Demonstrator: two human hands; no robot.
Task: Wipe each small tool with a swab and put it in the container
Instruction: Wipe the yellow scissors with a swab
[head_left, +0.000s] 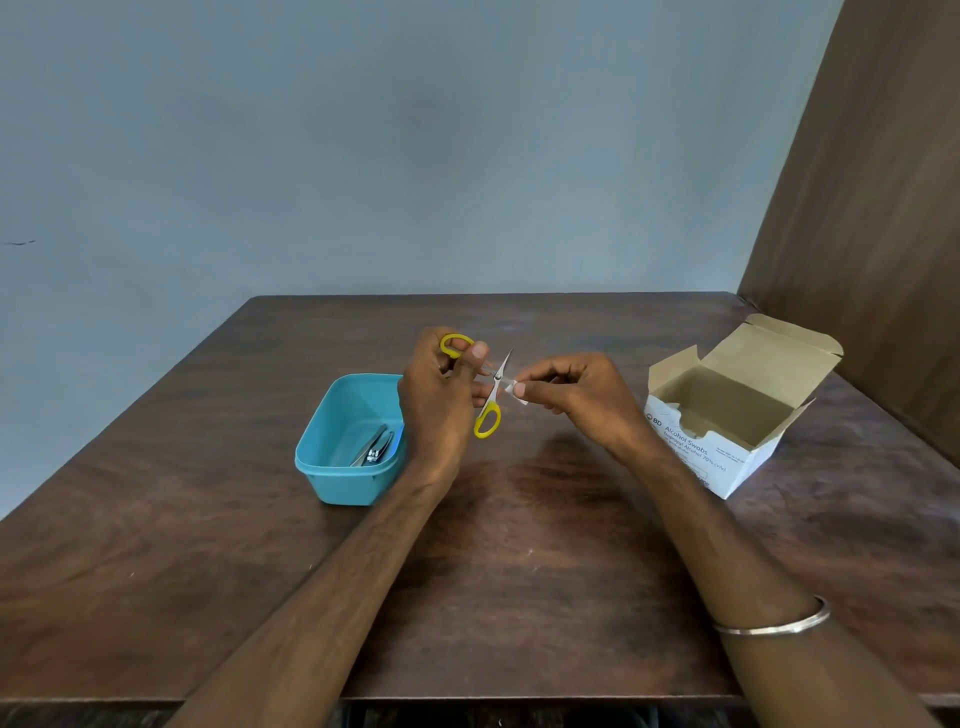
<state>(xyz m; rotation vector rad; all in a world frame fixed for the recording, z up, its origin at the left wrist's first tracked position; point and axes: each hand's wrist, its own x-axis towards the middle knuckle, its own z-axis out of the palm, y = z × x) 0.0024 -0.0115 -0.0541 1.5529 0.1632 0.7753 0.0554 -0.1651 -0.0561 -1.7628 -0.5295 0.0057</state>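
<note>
Near the middle of the frame the left hand (439, 395) holds a pair of small yellow-handled scissors (491, 395), blades spread open, one loop up by the fingers and the other hanging below. Just right of it, the right hand (571, 397) pinches a small white alcohol swab (517, 391) between thumb and fingertips, pressed onto one blade close to the pivot. Both hands are closed on what they hold, above the brown table (519, 545).

At centre left the teal container (332, 441) already holds metal tools: a nail clipper (375, 453) and what looks like another slim metal piece beside it, so that part seems done. The scissors are mid-wipe and still outside the container. No other loose tools show on the table, so this is likely the last one; what remains is to finish the blades and set the scissors in. The opened swab box (727, 415) stands at the right.
</note>
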